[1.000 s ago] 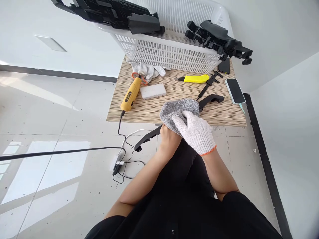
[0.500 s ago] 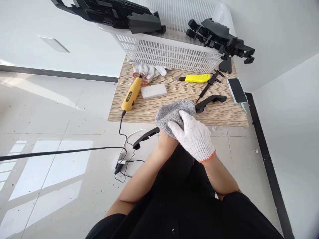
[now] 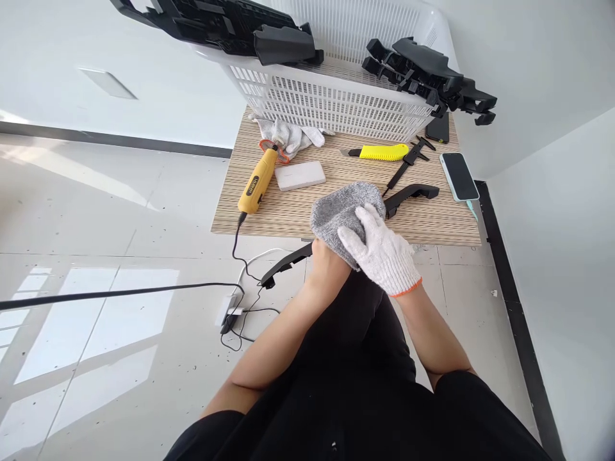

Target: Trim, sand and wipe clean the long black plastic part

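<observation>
My left hand (image 3: 328,264) is pushed into a grey knit glove (image 3: 342,211) at the table's near edge; only its wrist and heel show, the fingers are hidden inside. My right hand (image 3: 382,251), in a white knit glove with an orange cuff, lies over the grey glove with its fingers closed on the fabric. A long black plastic part (image 3: 412,191) runs under both hands, from the table's right side down to its other end (image 3: 278,271) hanging off the near edge.
On the wooden table (image 3: 288,214) lie a yellow corded rotary tool (image 3: 258,181), a white block (image 3: 300,175), white gloves (image 3: 288,133), a yellow utility knife (image 3: 382,152), a black caliper (image 3: 406,162) and two phones (image 3: 459,176). A white basket (image 3: 331,102) carries black plastic parts (image 3: 432,73). Cables (image 3: 240,307) lie on the floor.
Both hands shifted slightly left with the grey glove, then back right and a little up. The right hand's fingers stay closed on the grey glove.
</observation>
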Available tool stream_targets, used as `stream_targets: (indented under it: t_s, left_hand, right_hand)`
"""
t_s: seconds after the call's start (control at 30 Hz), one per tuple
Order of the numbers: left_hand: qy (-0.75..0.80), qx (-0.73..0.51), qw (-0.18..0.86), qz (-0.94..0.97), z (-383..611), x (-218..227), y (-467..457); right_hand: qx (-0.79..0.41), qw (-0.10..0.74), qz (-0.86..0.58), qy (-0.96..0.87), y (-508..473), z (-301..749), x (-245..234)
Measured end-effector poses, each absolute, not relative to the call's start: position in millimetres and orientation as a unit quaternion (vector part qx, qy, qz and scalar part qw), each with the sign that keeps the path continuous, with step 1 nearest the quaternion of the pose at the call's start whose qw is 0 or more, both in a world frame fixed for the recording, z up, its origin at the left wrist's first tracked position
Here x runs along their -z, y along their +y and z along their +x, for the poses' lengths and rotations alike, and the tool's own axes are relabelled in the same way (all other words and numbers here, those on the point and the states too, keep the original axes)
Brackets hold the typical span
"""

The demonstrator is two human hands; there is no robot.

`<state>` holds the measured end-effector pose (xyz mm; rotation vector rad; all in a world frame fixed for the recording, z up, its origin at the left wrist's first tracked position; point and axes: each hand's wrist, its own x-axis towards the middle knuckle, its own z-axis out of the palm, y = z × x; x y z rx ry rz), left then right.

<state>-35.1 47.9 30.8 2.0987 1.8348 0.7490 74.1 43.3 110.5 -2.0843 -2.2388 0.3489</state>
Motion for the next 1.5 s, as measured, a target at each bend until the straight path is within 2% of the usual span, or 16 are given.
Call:
stream_targets:
  t_s: [0.13, 0.4, 0.7, 1.1, 1.5]
  left_hand:
    - [0.624, -0.174, 0.082, 0.757, -33.3, -47.5, 47.3]
    - [0.623, -0.182, 0.058, 0.758, -29.6, -54.6, 46.1]
    - [0.64, -0.108, 0.107, 0.753, -30.6, -63.2, 43.7]
    - [0.633, -0.195, 0.084, 0.744, -25.1, -55.9, 44.8]
    - [0.624, -0.214, 0.088, 0.747, -24.2, -54.3, 43.3]
  right_hand:
    - [-0.083, 0.02, -0.717, -0.692, 57.4, 95.0, -98.8]
    - [-0.005, 0.023, -0.746, -0.666, 61.3, 100.9, -88.8]
    - [-0.103, 0.139, -0.617, -0.768, 51.5, 92.3, -85.7]
    - [-0.026, 0.1, -0.704, -0.703, 82.9, 126.2, -82.4]
    - [0.032, 0.133, -0.803, -0.58, 110.4, 186.1, -73.9]
